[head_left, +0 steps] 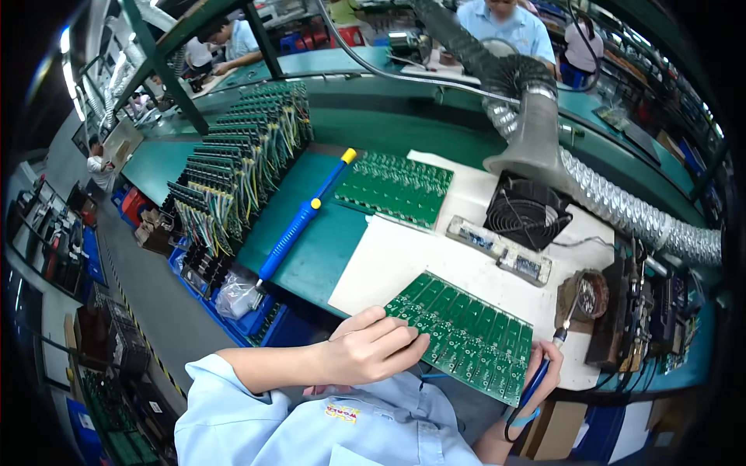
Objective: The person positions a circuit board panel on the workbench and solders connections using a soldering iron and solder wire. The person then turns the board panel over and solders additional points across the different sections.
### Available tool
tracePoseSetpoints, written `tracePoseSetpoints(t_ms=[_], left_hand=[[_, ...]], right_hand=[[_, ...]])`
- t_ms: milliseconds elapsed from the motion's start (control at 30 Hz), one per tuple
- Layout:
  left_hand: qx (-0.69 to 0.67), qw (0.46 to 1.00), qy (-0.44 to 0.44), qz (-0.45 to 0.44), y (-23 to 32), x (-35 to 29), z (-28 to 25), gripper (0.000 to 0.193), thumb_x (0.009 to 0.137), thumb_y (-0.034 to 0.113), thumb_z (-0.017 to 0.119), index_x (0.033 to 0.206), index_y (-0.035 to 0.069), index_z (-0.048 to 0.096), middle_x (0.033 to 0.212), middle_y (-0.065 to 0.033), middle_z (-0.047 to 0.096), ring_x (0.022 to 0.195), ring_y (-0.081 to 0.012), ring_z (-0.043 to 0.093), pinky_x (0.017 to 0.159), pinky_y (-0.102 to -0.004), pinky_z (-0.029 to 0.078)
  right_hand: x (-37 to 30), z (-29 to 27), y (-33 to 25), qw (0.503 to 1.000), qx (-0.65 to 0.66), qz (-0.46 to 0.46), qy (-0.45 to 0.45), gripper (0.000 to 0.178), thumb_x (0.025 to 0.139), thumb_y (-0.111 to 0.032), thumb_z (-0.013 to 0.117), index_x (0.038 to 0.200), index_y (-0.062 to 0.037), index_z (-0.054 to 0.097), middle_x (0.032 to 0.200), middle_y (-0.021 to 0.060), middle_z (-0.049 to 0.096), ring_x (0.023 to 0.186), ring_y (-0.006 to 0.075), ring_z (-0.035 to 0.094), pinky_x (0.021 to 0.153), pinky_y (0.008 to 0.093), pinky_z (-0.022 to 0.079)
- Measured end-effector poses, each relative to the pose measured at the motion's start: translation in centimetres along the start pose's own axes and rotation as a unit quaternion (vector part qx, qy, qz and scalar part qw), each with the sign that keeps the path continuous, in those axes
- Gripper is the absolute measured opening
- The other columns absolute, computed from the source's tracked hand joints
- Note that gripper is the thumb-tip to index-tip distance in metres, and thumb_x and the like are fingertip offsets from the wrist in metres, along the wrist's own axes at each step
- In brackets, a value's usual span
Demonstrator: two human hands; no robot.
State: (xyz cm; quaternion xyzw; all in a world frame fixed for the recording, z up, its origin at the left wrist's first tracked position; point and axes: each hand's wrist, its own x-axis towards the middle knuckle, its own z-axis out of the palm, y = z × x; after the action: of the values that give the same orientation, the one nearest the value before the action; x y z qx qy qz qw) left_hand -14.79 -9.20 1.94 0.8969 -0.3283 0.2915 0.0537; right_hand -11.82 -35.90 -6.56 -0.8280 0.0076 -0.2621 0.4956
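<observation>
A green circuit board panel [466, 334], divided into several long sections, is tilted in front of me above the bench edge. My left hand [377, 343] is closed at its left edge, fingers curled against the board. At the right edge, my right hand [544, 377] is closed around the blue handle of a soldering iron [536, 384] and also touches the panel. The iron's tip points up and away, near a round, rusty brown holder [581, 299]. A blue desoldering pump [291, 237] with yellow ends lies on the bench to the left.
More green panels [396, 186] lie beyond white paper [412, 260]. A black fan [528, 211] stands beneath an exhaust hood [528, 144] with a silver duct. Wired boards [241, 167] stand in rows at left, above blue bins. Soldering equipment [633, 311] stands right. Co-workers sit across.
</observation>
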Motion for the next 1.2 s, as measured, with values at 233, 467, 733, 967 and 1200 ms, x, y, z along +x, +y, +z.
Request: tracePoseSetpoints(t_ms=[233,467,733,967,1200], left_hand=[[-0.134,0.988,-0.072,0.027,-0.7,-1.5,0.6,0.018,0.076,0.012,0.061,0.092,0.009,0.065,0.094,-0.0019,0.064,0.070,-0.0115,0.053,0.064,-0.0227,0.038],[-0.091,0.993,-0.020,0.072,-2.6,1.2,0.5,0.019,0.074,0.009,0.063,0.093,0.009,0.066,0.097,-0.0030,0.065,0.068,-0.0097,0.051,0.062,-0.0197,0.038],[0.007,0.994,0.106,0.020,-3.5,2.8,1.1,0.021,0.072,0.007,0.065,0.092,0.010,0.068,0.096,-0.0031,0.068,0.074,-0.0111,0.058,0.060,-0.0200,0.040],[-0.132,0.989,-0.060,0.032,-1.1,-3.1,4.0,0.024,0.076,0.014,0.062,0.099,0.006,0.064,0.112,-0.0049,0.062,0.088,-0.0146,0.059,0.075,-0.0260,0.043],[-0.192,0.978,-0.039,-0.071,-2.6,-2.7,3.2,0.028,0.076,0.010,0.063,0.103,0.005,0.061,0.109,-0.0061,0.061,0.089,-0.0157,0.058,0.076,-0.0273,0.043]], right_hand=[[-1.9,0.4,-1.8,0.997,0.059,0.053,0.016,0.015,0.083,0.000,0.051,0.097,-0.0007,0.055,0.089,0.0124,0.063,0.074,0.0179,0.058,0.070,0.0252,0.045],[-0.6,1.1,-4.1,0.985,0.135,0.099,0.049,0.014,0.085,-0.003,0.048,0.099,-0.0011,0.051,0.099,0.0151,0.061,0.084,0.0198,0.058,0.079,0.0275,0.044],[3.3,1.9,-5.2,0.980,0.195,0.026,0.039,0.015,0.085,0.002,0.048,0.099,0.0007,0.051,0.107,0.0171,0.061,0.083,0.0201,0.062,0.076,0.0270,0.048],[1.3,2.1,-3.9,0.994,0.108,0.000,0.009,0.016,0.082,0.003,0.050,0.098,0.0005,0.051,0.102,0.0173,0.063,0.084,0.0209,0.063,0.076,0.0284,0.049],[0.6,2.7,-3.0,0.998,-0.038,-0.045,-0.017,0.021,0.077,0.003,0.056,0.097,0.0005,0.052,0.101,0.0182,0.063,0.087,0.0261,0.063,0.079,0.0316,0.048]])
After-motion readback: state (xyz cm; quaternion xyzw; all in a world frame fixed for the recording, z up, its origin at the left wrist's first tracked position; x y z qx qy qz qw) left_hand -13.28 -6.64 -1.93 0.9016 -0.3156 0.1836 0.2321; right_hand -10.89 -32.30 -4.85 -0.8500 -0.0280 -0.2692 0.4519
